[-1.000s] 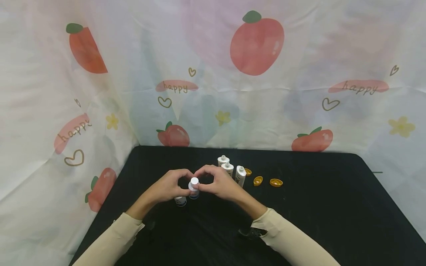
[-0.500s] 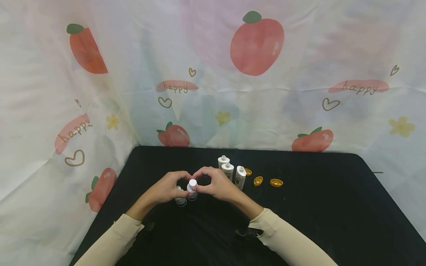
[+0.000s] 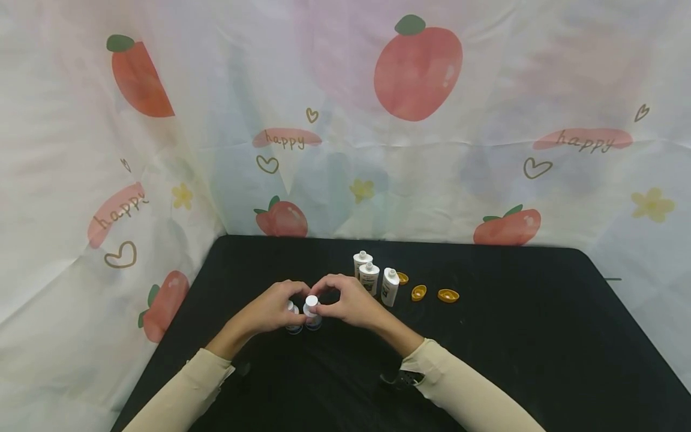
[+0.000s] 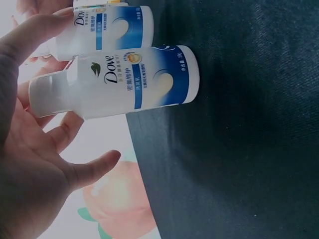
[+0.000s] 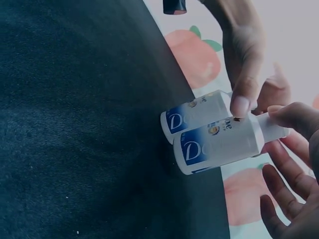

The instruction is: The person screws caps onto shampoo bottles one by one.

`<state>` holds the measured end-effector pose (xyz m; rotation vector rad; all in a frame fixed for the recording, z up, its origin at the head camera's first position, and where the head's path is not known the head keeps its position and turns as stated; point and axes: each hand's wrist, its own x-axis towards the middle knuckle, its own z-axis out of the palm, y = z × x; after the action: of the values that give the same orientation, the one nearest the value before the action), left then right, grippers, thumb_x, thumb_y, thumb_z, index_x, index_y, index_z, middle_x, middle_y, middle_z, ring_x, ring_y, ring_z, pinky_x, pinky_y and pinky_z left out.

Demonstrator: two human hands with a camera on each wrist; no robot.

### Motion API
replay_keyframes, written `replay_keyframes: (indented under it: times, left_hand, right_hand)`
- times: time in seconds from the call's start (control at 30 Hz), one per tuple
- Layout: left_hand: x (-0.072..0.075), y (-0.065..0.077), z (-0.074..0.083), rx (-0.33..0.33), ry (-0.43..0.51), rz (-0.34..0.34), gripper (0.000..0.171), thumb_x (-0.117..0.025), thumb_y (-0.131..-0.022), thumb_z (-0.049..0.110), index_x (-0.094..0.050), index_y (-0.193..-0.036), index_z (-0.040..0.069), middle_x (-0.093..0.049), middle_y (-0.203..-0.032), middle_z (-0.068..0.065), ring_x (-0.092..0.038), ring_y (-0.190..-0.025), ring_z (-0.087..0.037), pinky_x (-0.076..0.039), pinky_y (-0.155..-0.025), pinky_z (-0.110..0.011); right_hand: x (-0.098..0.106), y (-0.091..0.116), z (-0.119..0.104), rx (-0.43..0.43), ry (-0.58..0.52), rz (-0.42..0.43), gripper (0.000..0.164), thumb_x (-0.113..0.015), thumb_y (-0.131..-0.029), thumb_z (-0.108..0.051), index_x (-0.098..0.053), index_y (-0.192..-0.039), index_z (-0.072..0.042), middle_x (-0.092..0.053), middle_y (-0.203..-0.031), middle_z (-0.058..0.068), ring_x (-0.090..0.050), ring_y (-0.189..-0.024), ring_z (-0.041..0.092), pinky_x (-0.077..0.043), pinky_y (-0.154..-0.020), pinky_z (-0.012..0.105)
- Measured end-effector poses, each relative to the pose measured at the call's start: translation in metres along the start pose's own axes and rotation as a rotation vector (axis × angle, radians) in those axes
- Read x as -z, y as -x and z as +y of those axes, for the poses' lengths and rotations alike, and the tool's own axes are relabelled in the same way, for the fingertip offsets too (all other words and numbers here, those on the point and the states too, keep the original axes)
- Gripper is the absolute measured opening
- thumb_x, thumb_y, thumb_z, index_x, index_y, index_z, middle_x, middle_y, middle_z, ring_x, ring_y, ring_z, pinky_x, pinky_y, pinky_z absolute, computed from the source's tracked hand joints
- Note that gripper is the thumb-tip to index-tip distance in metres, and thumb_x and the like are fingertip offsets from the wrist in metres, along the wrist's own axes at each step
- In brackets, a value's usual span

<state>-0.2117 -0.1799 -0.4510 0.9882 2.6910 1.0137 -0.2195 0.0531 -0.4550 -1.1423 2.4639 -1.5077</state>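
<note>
Two small white-and-blue Dove bottles stand side by side on the black table, caps up. My right hand [image 3: 351, 300] pinches the white cap of the right-hand bottle [image 5: 219, 142] between thumb and fingers; its other fingers are spread. My left hand [image 3: 270, 309] holds the same bottle near its shoulder, with the thumb on the front and the index finger behind. The left-hand bottle [image 4: 134, 82] stands within the curve of my left hand, close against the held one. In the head view the left hand partly covers it.
Behind my right hand stand three white bottles [image 3: 390, 288] with narrow necks. Three gold ingot-shaped pieces [image 3: 448, 296] lie to their right on the black table [image 3: 540, 336]. A printed curtain [image 3: 345, 180] hangs along the back and left edges.
Both hands have shifted slightly left and toward me with the held bottle. It now stands close beside the left-hand bottle, and the right forearm has followed leftward.
</note>
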Motion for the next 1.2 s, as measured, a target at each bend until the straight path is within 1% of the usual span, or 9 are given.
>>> replay_keyframes:
  times: [0.1,0.23,0.4,0.67,0.83,0.93,1.2]
  left_hand:
    - [-0.0016,-0.0001,-0.0003,0.014,-0.019,-0.009,0.036,-0.088,-0.079,0.028,-0.071,-0.108,0.016,-0.068,-0.098,0.011,-0.055,-0.090,-0.010,-0.048,-0.081,-0.032]
    - [-0.0033,0.0002,-0.0001,0.026,-0.046,-0.012,0.036,-0.088,-0.078,0.028,-0.072,-0.108,0.016,-0.067,-0.097,0.012,-0.055,-0.090,-0.010,-0.047,-0.081,-0.031]
    - [-0.0037,0.0000,-0.0005,0.024,-0.059,-0.011,0.034,-0.087,-0.078,0.027,-0.073,-0.107,0.015,-0.068,-0.097,0.011,-0.055,-0.091,-0.010,-0.047,-0.081,-0.031]
    - [-0.0068,-0.0010,-0.0024,0.018,-0.102,-0.002,0.033,-0.088,-0.078,0.028,-0.073,-0.105,0.016,-0.069,-0.097,0.011,-0.057,-0.090,-0.009,-0.047,-0.082,-0.033]
    - [-0.0077,-0.0008,-0.0031,0.016,-0.101,-0.001,0.034,-0.088,-0.079,0.028,-0.073,-0.107,0.015,-0.070,-0.098,0.011,-0.057,-0.091,-0.009,-0.047,-0.085,-0.035]
    - [-0.0078,-0.0005,-0.0036,0.024,-0.093,-0.001,0.035,-0.088,-0.079,0.028,-0.073,-0.108,0.015,-0.070,-0.099,0.011,-0.057,-0.092,-0.009,-0.047,-0.084,-0.035]
    - [-0.0070,-0.0006,-0.0035,0.038,-0.044,-0.021,0.034,-0.087,-0.080,0.028,-0.072,-0.109,0.015,-0.069,-0.100,0.011,-0.057,-0.092,-0.010,-0.044,-0.086,-0.036]
  right_hand:
    - [-0.0016,0.0007,0.0025,-0.012,-0.004,-0.005,0.020,-0.083,-0.086,-0.023,-0.074,-0.103,-0.017,-0.071,-0.097,-0.007,-0.066,-0.098,0.029,-0.052,-0.089,0.049]
    - [-0.0027,0.0020,0.0040,-0.033,-0.003,-0.016,0.019,-0.084,-0.085,-0.022,-0.074,-0.101,-0.017,-0.070,-0.095,-0.009,-0.066,-0.098,0.023,-0.052,-0.090,0.047]
    - [-0.0033,0.0026,0.0040,-0.025,0.015,-0.019,0.021,-0.085,-0.084,-0.020,-0.074,-0.101,-0.016,-0.070,-0.095,-0.008,-0.065,-0.097,0.021,-0.052,-0.089,0.045]
    - [-0.0049,0.0026,0.0052,-0.033,0.032,-0.018,0.020,-0.084,-0.084,-0.020,-0.075,-0.101,-0.015,-0.071,-0.095,-0.006,-0.065,-0.095,0.016,-0.052,-0.088,0.035]
    - [-0.0051,0.0019,0.0060,-0.039,0.056,-0.020,0.020,-0.084,-0.084,-0.020,-0.075,-0.101,-0.015,-0.071,-0.095,-0.007,-0.065,-0.096,0.018,-0.052,-0.088,0.038]
    - [-0.0047,0.0017,0.0051,-0.035,0.062,-0.022,0.021,-0.084,-0.084,-0.021,-0.075,-0.102,-0.015,-0.070,-0.096,-0.007,-0.066,-0.097,0.021,-0.052,-0.088,0.042]
    - [-0.0037,0.0030,0.0047,-0.021,0.072,-0.019,0.021,-0.085,-0.085,-0.023,-0.075,-0.102,-0.017,-0.071,-0.096,-0.008,-0.065,-0.097,0.025,-0.051,-0.087,0.047]
